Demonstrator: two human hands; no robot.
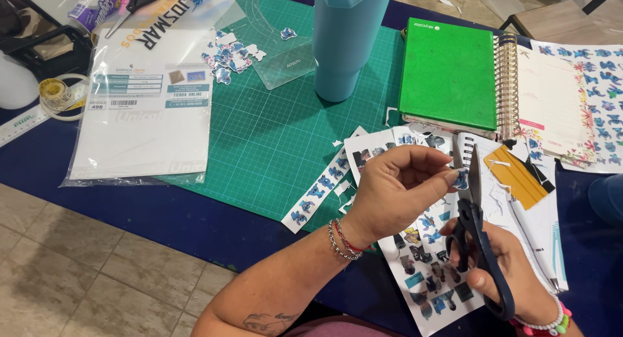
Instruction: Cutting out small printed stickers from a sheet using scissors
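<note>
Head view: your left hand (396, 181) is pinched shut on a small blue cartoon sticker cutout (461, 179), thumb and forefinger gripping its left edge, held up over the sticker sheet (428, 272) at the table's near edge. Your right hand (503, 272) is closed round the handles of the dark-blue scissors (477, 227), fingers thru the loops. The blades look open a little, w/ the cutout sitting between them or just against them; can't tell which.

Step in hand, as I judge it: trimming round the cutout's outline, mid-cut. Next move prob calls for a small turn of the piece w/ your left hand so the blades follow the curve, short snips only, fingertips kept back from the edge.

Scissors' long axis runs nearly upright in frame, tips pointing away from you toward the green notebook (448, 74), handles toward your body. The cutout is too small to read a clear axis.

Nearby: a strip of blue stickers (318, 191) on the green cutting mat (279, 136), and a light-blue tumbler (347, 42) farther back.
</note>
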